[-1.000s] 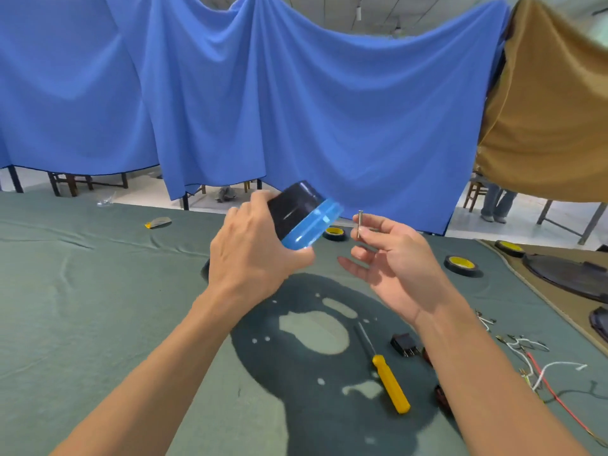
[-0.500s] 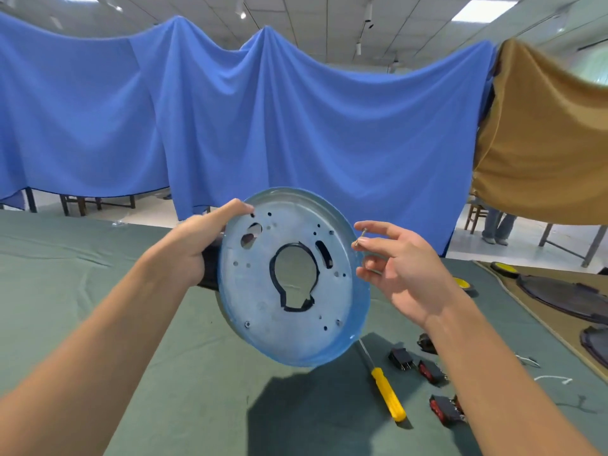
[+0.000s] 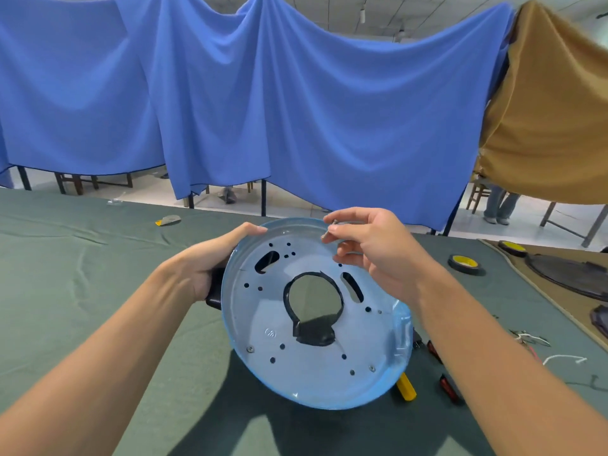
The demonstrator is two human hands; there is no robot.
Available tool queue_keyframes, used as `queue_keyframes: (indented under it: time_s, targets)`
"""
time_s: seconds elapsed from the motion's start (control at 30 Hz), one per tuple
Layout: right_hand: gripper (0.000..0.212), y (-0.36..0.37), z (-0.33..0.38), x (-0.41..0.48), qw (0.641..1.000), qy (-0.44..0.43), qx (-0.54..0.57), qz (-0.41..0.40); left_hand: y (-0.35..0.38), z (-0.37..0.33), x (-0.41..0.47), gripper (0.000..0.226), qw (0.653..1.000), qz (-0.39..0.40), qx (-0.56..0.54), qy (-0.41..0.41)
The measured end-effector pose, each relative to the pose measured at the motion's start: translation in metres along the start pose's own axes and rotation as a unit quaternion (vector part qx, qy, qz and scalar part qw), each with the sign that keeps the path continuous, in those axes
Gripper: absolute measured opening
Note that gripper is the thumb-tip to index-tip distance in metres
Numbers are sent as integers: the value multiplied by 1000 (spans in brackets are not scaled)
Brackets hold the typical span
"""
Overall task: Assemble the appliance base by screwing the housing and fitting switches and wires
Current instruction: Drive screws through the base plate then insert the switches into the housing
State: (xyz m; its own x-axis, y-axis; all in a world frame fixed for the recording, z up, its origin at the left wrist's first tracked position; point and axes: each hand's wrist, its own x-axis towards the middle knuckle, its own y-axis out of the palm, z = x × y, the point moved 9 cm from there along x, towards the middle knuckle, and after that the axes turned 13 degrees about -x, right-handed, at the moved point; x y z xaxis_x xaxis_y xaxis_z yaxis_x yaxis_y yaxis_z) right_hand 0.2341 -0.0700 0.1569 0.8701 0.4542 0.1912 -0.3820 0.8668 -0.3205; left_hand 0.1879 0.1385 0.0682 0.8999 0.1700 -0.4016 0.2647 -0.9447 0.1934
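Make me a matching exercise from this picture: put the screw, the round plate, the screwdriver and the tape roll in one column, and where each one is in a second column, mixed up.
Things:
1. screw
2. round plate
3. screwdriver
4. tape roll

Places:
A. lies on the table, mostly hidden behind the plate
B. held up at its edge by the left hand
C. sits on the table, right of both hands
D. pinched by fingers of the right hand

Pairs: 1-D, 2-B, 3-A, 4-C
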Motion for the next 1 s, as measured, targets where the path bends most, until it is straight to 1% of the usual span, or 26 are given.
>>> queue_keyframes:
  time_s: [0.13, 0.27, 0.33, 0.4, 0.47, 0.6, 0.73, 0.83, 1.0]
  targets:
    - [7, 20, -5, 10, 998, -2, -61, 21, 6, 19, 14, 54, 999, 35, -2, -25]
    - [10, 37, -9, 22, 984, -16, -171, 42, 3, 39, 31, 62, 998, 47, -35, -33]
    - [12, 43, -8, 29, 963, -50, -261, 42, 4, 48, 38, 61, 995, 63, -63, -37]
    - [12, 51, -1, 35, 928, -107, -356, 38, 5, 52, 43, 62, 994, 74, -79, -32]
    - [11, 60, 1, 42, 899, -139, -413, 49, 4, 54, 47, 63, 994, 76, -75, -36]
    - [12, 77, -4, 54, 864, -167, -470, 72, -1, 55, 50, 61, 994, 81, -49, -45]
    - [14, 91, -7, 60, 838, -190, -506, 80, -7, 56, 52, 60, 997, 56, -11, -51]
    - [15, 95, -11, 64, 828, -192, -521, 84, -3, 55, 51, 58, 996, 73, -17, -45]
    - [17, 99, -19, 67, 817, -187, -537, 101, 1, 54, 46, 63, 994, 93, -25, -45]
